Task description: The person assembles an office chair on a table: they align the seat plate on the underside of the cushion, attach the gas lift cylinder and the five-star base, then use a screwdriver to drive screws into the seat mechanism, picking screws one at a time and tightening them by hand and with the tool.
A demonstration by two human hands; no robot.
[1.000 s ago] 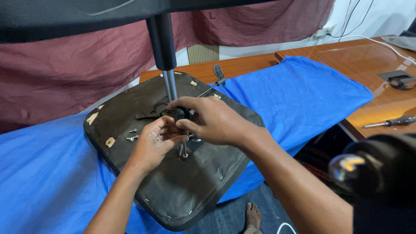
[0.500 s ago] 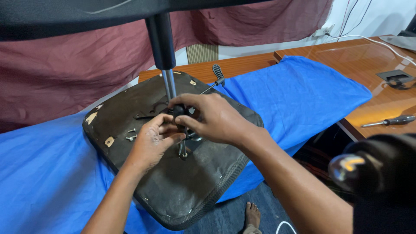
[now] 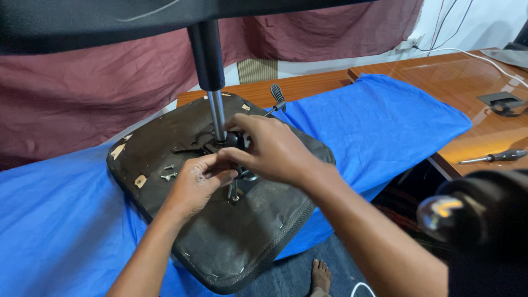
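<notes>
Blue cloth [image 3: 385,126]: a sheet spread over the wooden worktop [image 3: 440,71], with the upturned chair seat [image 3: 242,236] lying on it near the middle of the view.
Chair seat: dark, worn fabric underside facing up, stapled around the rim, with pale scraps stuck near its left edge.
Metal mechanism [image 3: 220,144]: a black plate fixed at the seat's centre, partly hidden by both hands.
Gas lift column [image 3: 212,77]: a black sleeve and shiny rod rising straight up from the mechanism to a dark chair base [image 3: 110,22] at the top of the view.
Left hand [image 3: 198,184]: resting on the seat just in front of the mechanism, fingers curled and pinched on a small part there; what the part is cannot be told.
Right hand [image 3: 272,148]: laid over the right side of the mechanism, fingers bent down on it, fingertips meeting those of the left hand.
Loose screws [image 3: 168,175]: a few lying on the seat, just left of the left hand.
Lever [image 3: 276,99]: a black-tipped handle jutting from the mechanism towards the seat's far edge.
Screwdriver [image 3: 495,156]: on the bare worktop, well to the right of the seat.
Maroon curtain [image 3: 82,104]: hanging behind the seat.
Bare foot [image 3: 320,275]: on the floor below the seat's near edge.
</notes>
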